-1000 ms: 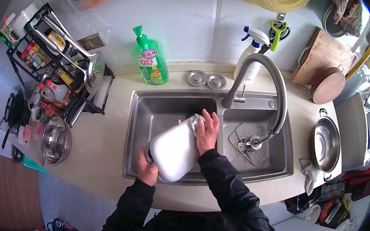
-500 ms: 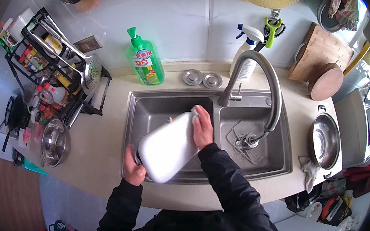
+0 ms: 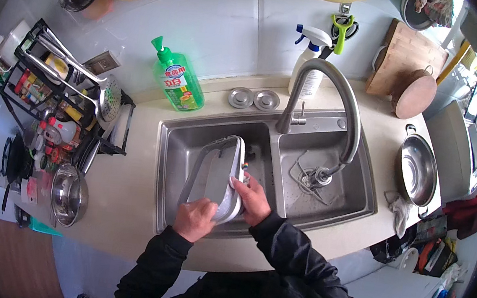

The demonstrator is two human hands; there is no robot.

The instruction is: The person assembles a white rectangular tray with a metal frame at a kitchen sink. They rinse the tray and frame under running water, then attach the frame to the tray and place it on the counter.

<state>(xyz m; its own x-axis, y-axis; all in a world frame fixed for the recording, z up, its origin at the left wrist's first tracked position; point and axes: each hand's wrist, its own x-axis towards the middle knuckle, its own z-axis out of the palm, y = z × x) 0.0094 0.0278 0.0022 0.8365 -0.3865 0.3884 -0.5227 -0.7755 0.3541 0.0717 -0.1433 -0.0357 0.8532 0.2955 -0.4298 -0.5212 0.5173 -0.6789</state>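
Note:
Over the left basin of the steel double sink (image 3: 169, 158), I hold a white rounded rectangular tub (image 3: 212, 166) with a grey rim, tilted so its hollow inside shows. My left hand (image 3: 194, 220) is closed at the tub's near end. With fingers bent round the near right side, my right hand (image 3: 252, 199) grips it too. A small pale bit shows by the right fingertips; I cannot make out what it is. Beside the tub's right rim sits a small multicoloured spot (image 3: 245, 166); whether it is fixed to the tub I cannot tell.
A curved faucet (image 3: 356, 122) hangs over the right basin. Behind the sink stand a green soap bottle (image 3: 181, 82), two strainer discs (image 3: 241, 97) and a spray bottle (image 3: 311, 68). A steel pan (image 3: 418, 168) lies right; a steel bowl (image 3: 69, 195) and a spice rack (image 3: 72, 93) stand left.
The tub has been turned over, from its white outer base showing to its hollow inside showing. My left hand moved onto its near end; my right hand came down nearer to me.

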